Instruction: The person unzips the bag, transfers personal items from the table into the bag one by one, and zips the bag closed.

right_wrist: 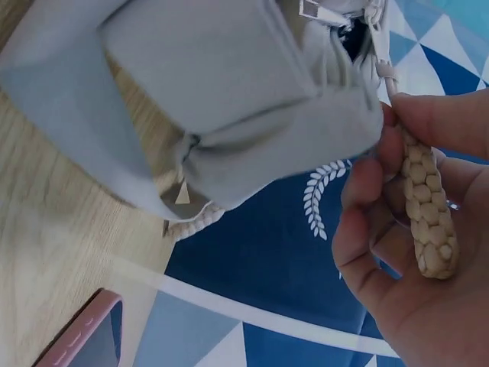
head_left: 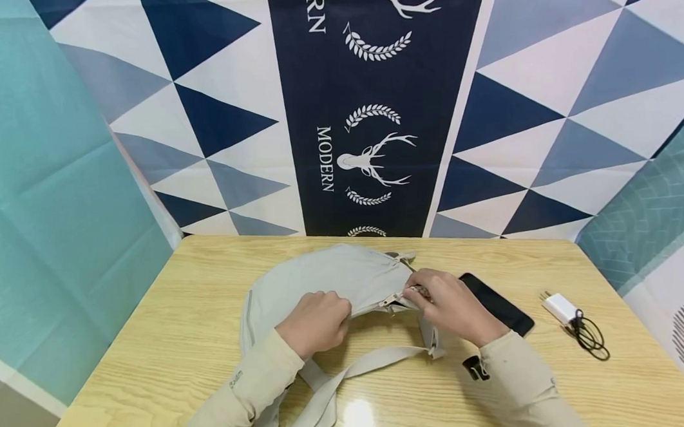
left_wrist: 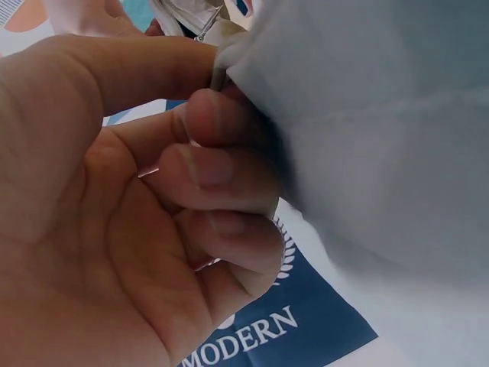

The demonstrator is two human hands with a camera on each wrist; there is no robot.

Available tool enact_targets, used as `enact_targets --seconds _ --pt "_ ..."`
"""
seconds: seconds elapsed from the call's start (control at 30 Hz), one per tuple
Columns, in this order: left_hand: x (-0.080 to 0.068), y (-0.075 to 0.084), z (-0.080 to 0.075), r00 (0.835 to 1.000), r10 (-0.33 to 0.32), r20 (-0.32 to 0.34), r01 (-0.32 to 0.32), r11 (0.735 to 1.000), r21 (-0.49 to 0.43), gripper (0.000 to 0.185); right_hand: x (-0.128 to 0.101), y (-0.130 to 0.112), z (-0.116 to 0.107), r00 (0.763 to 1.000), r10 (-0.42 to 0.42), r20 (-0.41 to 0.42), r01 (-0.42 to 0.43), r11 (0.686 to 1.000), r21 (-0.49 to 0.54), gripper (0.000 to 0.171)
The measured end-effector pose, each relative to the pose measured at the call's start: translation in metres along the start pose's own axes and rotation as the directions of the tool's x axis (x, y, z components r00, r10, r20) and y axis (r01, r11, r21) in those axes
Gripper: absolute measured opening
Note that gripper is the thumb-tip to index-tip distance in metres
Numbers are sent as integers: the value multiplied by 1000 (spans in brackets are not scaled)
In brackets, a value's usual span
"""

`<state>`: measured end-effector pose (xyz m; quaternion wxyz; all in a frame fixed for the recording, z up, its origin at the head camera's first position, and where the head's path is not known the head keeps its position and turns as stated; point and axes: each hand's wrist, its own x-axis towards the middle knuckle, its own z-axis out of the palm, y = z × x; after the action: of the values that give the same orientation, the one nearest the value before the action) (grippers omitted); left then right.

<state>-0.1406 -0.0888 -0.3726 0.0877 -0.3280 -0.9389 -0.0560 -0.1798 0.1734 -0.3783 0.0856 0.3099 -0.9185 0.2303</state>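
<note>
A light grey shoulder bag (head_left: 315, 273) lies on the wooden table, its strap (head_left: 381, 359) looping toward the front edge. My left hand (head_left: 317, 322) pinches the bag's near edge between thumb and forefinger; the left wrist view shows the grey fabric (left_wrist: 382, 153) beside the curled fingers. At the bag's right end, my right hand (head_left: 450, 306) holds a braided beige zipper pull (right_wrist: 428, 206) by its cord. Near that hand, a metal zipper slider (right_wrist: 325, 14) sits by a small dark gap in the zipper.
A black-screened phone (head_left: 496, 304) lies right of the bag, partly behind my right forearm. Farther right are a white charger plug (head_left: 560, 307) and a coiled black cable (head_left: 589, 337). A patterned cloth (head_left: 378, 80) hangs behind the table (head_left: 199, 277).
</note>
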Motion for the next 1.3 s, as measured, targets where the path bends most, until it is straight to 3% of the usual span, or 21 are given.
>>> enact_targets --seconds 0.43,0.67,0.93,1.3 --pt "0 2 -7 1000 10 -13 -10 999 -35 33 2 10 -16 1000 -12 -23 10 997 -77 7" --pt "-4 -1 -10 1000 -11 -15 11 1000 -27 43 3 21 -30 995 47 -84 -58 990 -127 7" --pt "-6 -2 -10 999 -37 5 37 997 -62 49 2 19 -35 997 68 -19 -70 991 -118 10" --pt "-4 -6 -5 994 -105 -11 105 994 -41 36 -20 16 -46 991 96 94 -90 994 -64 12"
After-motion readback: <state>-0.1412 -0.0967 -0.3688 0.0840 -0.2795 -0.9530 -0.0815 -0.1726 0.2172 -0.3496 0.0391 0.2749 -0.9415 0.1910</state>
